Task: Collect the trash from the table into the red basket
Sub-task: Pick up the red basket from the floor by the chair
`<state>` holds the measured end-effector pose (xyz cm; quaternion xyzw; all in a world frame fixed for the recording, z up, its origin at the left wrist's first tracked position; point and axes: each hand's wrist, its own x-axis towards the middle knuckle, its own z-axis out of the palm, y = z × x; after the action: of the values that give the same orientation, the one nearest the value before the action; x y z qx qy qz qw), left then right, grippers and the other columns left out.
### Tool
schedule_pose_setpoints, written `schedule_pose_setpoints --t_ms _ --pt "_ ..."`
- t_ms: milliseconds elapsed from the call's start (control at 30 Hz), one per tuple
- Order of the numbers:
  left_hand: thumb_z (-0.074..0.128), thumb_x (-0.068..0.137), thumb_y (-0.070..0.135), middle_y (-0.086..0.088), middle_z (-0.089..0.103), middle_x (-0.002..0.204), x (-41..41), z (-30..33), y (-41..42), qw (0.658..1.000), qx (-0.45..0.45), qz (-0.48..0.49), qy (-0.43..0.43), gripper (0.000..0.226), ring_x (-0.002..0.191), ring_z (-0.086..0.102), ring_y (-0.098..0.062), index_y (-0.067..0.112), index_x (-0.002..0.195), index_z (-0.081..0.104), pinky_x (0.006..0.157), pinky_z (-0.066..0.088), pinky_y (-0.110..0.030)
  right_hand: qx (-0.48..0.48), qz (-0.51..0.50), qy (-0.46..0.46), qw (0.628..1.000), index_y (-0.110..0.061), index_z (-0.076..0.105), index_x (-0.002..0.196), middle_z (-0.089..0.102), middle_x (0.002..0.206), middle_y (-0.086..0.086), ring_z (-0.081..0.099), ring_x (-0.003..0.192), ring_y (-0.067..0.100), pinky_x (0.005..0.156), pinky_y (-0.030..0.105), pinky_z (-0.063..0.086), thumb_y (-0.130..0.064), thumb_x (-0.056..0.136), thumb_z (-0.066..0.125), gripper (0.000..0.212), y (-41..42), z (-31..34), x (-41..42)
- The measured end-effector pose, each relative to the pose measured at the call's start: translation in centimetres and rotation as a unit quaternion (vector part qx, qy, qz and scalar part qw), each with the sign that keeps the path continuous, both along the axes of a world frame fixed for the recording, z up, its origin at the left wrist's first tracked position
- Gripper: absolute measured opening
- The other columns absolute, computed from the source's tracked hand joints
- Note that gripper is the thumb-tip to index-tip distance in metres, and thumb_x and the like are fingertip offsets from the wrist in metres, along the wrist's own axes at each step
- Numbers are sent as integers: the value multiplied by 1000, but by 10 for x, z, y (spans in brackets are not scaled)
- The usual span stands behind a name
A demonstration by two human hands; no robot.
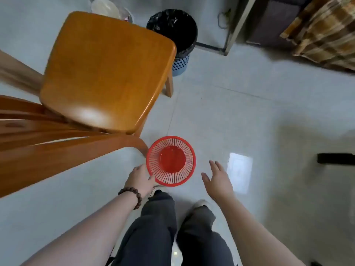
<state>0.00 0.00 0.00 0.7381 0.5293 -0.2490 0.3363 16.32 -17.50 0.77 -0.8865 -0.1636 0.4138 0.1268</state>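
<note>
Nearest the camera are the person's two legs in dark grey trousers (153, 233), standing on the pale tiled floor (240, 112), with light shoes (199, 204) showing just past the trouser cuffs. Both bare forearms reach forward and down. The left wrist wears a bracelet (132, 194) of dark brown beads. The left hand (141, 179) has its grip clenched on the near-left rim of the red basket (171, 161), thumb on top of the rim. The right hand (218, 182) is released, fingers spread, palm down, near the basket's right side but not touching it.

The red basket is round, slatted plastic, upright, and nothing lies in it; it sits or hangs low over the floor just ahead of the feet, and whether it touches the tiles cannot be told.

Just beyond and left stands a wooden chair (107, 72) with an orange-brown seat, its curved back (57, 143) close to the basket's left rim. Past the chair's far right corner stands a blue bin (179, 63) lined with a black bag (172, 27). At the far right hangs a brown checked cloth (322, 29).
</note>
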Motion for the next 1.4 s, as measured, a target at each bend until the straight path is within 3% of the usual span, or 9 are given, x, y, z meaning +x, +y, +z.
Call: schedule_pose_setpoints --t_ms 167,300,400,467,700,933,1167,1267,1400 --pt "62 92 33 -12 57 136 -1 -109 15 994 -10 108 15 54 115 61 -31 10 136 42 67 44 -24 -12 -26 64 998 -20 16 149 21 158 2 27 142 25 111 43 31 -45 89 56 76 24 -107 11" --pt "62 90 42 3 62 114 -1 -162 24 976 -75 205 -5 53 76 56 -10 16 132 43 47 37 -20 9 -83 133 988 -19 21 147 38 150 6 44 132 32 101 50 42 -36 87 63 75 39 -163 9" --pt "63 89 43 13 66 87 1 -174 23 976 -73 198 -51 22 81 65 -12 27 102 57 51 41 -22 79 -94 126 984 -18 45 130 63 110 -2 62 96 20 82 39 54 -26 88 61 46 39 -175 14" --pt "63 90 40 19 57 80 7 -160 21 978 -44 191 -71 17 76 61 -7 29 94 51 50 41 -19 109 -108 98 983 -17 50 126 58 87 -16 58 76 10 67 27 52 -20 87 59 40 36 -166 23" --pt "68 88 32 11 61 93 40 -32 12 978 44 121 -165 33 81 59 -10 21 116 56 55 41 -13 184 -174 -13 967 -34 48 102 51 74 -30 54 65 -6 49 9 38 -11 88 55 28 18 -36 45" --pt "65 90 28 -3 71 111 80 165 -4 969 77 61 -227 35 96 70 -21 16 121 54 71 58 -31 170 -234 -90 953 -21 50 128 60 100 -8 61 87 18 72 26 45 -5 86 50 45 -20 157 58" --pt "59 94 28 -1 71 103 110 310 -15 957 69 -21 -281 24 84 71 -20 18 115 56 67 62 -41 199 -295 -172 919 -21 56 121 62 84 -12 61 74 17 69 33 48 -4 85 50 40 -58 307 55" --pt "60 93 22 0 72 98 129 344 -21 944 59 -49 -322 20 82 69 -16 17 112 59 66 62 -38 207 -317 -198 904 -20 56 125 67 101 2 63 87 25 81 39 51 -6 86 50 42 -73 345 55" --pt "61 92 24 4 71 92 155 366 -31 926 44 -119 -355 20 76 68 -9 18 111 60 55 57 -22 220 -355 -236 877 -29 58 119 68 94 -3 61 80 15 70 28 45 -6 82 49 44 -96 375 52"
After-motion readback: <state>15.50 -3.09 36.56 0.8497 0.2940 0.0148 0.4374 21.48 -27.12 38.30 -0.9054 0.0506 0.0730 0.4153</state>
